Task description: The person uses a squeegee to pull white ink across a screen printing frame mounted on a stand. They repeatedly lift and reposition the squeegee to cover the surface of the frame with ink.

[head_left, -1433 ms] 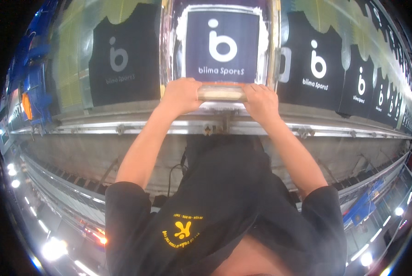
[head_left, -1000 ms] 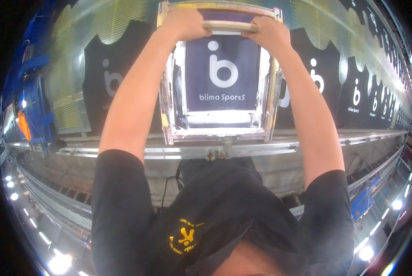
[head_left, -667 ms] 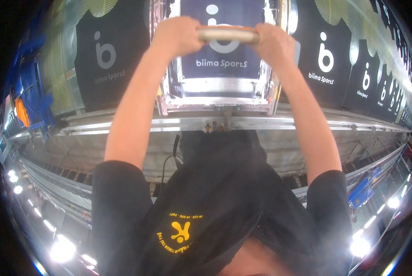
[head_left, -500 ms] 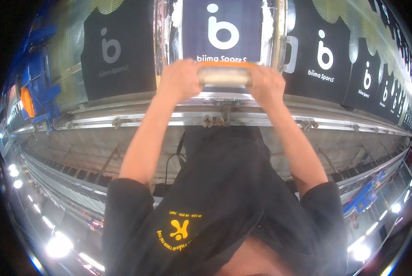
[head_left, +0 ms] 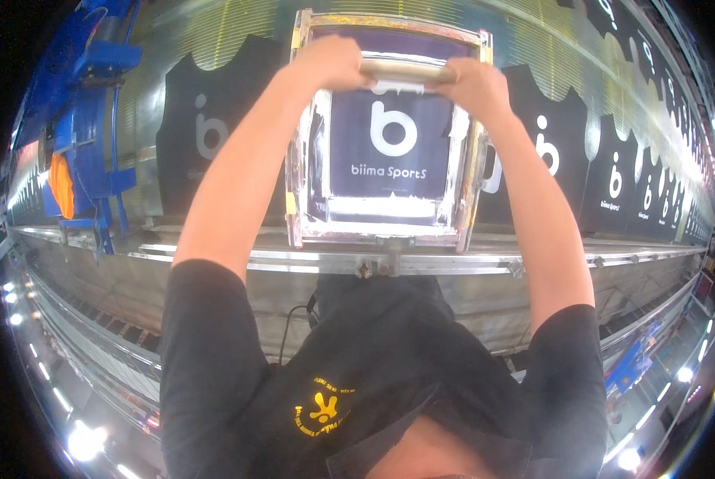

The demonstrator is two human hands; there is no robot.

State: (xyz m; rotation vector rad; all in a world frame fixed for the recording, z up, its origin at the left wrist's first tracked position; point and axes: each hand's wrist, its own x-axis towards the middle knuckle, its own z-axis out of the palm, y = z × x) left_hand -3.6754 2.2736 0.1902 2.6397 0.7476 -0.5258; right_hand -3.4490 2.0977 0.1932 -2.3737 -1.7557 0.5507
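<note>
A squeegee (head_left: 405, 73) lies crosswise near the far end of a screen-printing frame (head_left: 292, 191). My left hand (head_left: 332, 64) is closed around its left end, and my right hand (head_left: 477, 86) grips the right end. Both arms reach forward over the screen. White ink (head_left: 377, 207) lies in a band along the near end of the mesh, with more smeared along the inner sides. Through the mesh a white logo design (head_left: 393, 128) shows on a dark ground. The squeegee's blade edge is hard to make out.
Black garment panels with white prints lie on the long table, one panel (head_left: 183, 160) to the left, several to the right (head_left: 545, 120). A metal rail (head_left: 437, 263) runs along the near edge. At the left stands blue equipment (head_left: 94, 120) with an orange cloth (head_left: 61, 185).
Both hands have carried the squeegee from the near part of the frame to its far end. The view has shifted, so the whole near edge of the frame now shows.
</note>
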